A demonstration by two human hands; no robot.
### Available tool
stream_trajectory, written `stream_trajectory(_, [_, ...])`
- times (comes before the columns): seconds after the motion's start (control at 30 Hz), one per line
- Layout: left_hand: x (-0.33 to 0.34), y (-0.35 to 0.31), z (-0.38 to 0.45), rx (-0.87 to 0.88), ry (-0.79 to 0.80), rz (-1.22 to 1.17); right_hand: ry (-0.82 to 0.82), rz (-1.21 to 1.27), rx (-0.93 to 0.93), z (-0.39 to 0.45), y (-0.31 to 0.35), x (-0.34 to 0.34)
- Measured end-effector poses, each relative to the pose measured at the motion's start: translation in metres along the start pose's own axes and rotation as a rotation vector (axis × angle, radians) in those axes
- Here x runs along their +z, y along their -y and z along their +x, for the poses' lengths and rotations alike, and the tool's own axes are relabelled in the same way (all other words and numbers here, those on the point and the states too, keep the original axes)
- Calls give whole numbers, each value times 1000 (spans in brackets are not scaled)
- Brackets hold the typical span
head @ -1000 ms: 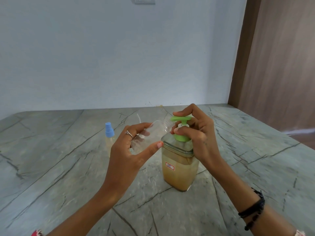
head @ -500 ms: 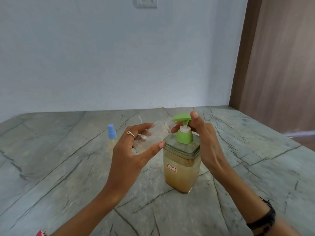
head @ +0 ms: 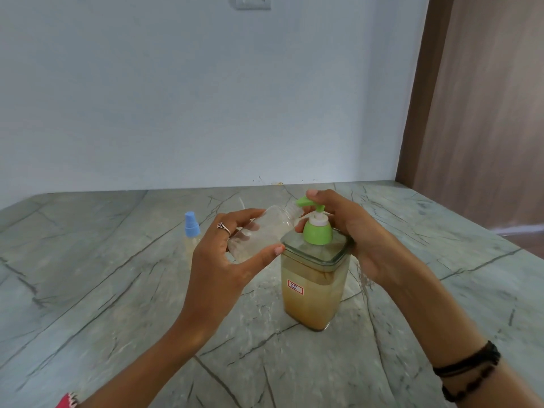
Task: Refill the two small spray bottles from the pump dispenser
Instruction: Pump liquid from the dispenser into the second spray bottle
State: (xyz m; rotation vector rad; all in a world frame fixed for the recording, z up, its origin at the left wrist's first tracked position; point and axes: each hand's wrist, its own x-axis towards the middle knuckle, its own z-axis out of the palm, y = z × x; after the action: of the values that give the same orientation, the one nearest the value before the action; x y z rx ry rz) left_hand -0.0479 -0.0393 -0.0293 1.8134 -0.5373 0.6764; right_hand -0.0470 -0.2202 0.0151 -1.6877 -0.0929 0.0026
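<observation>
Grey-green marble with dark veins makes up the counter (head: 117, 290), which runs back to a pale blue wall (head: 206, 98) with a switch plate (head: 253, 2) at the top and a brown wooden panel (head: 485, 113) on the right. Near the middle stands the pump dispenser (head: 315, 284), a square clear jar of cloudy tan liquid with a green pump head and a small red-edged label on its front. Her left hand (head: 223, 266), a ring on one finger, grips an uncapped clear spray bottle (head: 262, 231), thumb below and fingers above, tilted so its open threaded neck sits just under the green spout. Only a little liquid shows at the bottle's low end. Her right hand (head: 347, 231) wraps around the far side of the pump, one fingertip resting on top of the spout and the others curled by the collar. Dark bracelets (head: 468, 372) circle that wrist. Behind the left hand, a second spray bottle (head: 192, 234) with a blue cap stands upright on the counter, well apart from the dispenser
</observation>
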Motion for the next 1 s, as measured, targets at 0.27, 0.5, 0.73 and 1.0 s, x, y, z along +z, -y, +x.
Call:
stream_trajectory(0.27, [0,2,-1,11,2,8,-49,51,-2,10,2,2])
stream_trajectory(0.5, [1,3,-1,0,13,1,-7,8,-33,5,-2,0])
stream_trajectory(0.73, [1,0,-2,3,21,-10,31,5,-55,0,-1,1])
stream_trajectory(1.0, [0,0,-2,2,10,-10,-10,100,-146,8,-4,4])
